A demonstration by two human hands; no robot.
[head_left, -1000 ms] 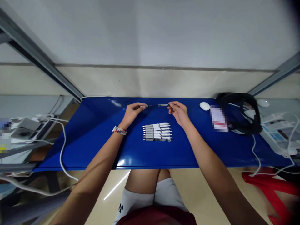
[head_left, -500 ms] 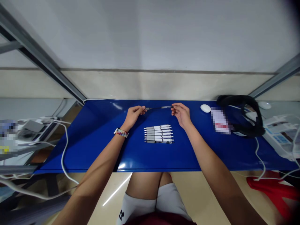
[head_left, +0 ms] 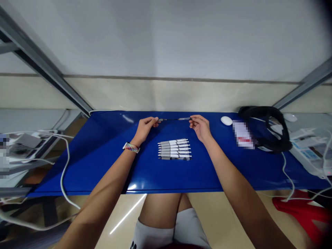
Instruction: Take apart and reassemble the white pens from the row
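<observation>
My left hand pinches the left end of a slim pen between thumb and fingers, above the far part of the blue table. A grey section shows beside those fingertips, then a thin dark stretch, then a clear barrel portion. My right hand pinches the other end, its fingertips closed round the dark tip. Whether the pen is in one piece or drawn apart I cannot tell. Below, between my forearms, several white-and-grey pens lie in a stacked row, tips to the left. Nearest me in that row is a clear-and-grey pen.
A white computer mouse and a blurred-out card lie to the right on the blue table. Beyond them rests a black headset with a white cable. Another white cable hangs over the left edge. Grey metal posts flank the table.
My left hand has shifted slightly left, and more of the pen's grey section shows beside its fingers. My right hand stays nearly still. The whole view has shifted a little.
</observation>
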